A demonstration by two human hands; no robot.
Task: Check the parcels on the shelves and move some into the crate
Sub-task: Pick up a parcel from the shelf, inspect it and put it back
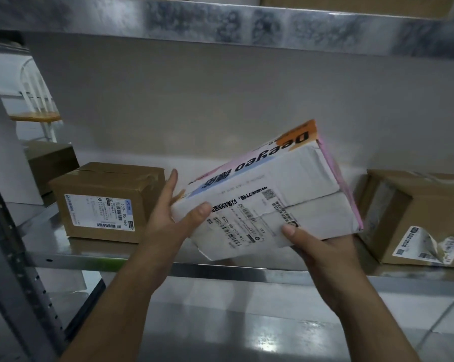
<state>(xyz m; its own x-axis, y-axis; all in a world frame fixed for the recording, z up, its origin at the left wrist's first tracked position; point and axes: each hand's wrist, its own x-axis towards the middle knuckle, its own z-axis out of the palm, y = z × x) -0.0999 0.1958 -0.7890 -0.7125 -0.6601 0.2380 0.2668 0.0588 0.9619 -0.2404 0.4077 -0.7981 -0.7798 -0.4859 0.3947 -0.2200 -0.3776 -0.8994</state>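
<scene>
I hold a white parcel (296, 184) with pink, blue and orange print, tilted above the middle shelf (90, 258). Its shipping label faces me, upside down. My left hand (173, 220) grips its near-left corner, thumb on the front face. My right hand (317, 244) holds its lower edge from beneath, thumb on the label. A brown cardboard parcel (108, 202) with a white label stands on the shelf to the left. Another brown parcel (416, 218), its label peeling, lies at the right. No crate is in view.
A metal shelf (220, 24) runs overhead with boxes on it. A grey perforated upright (14, 257) stands at the left. Behind it are another brown box (50, 163) and a white chair with a wooden seat (35, 108). White tiled floor (442, 317) shows below.
</scene>
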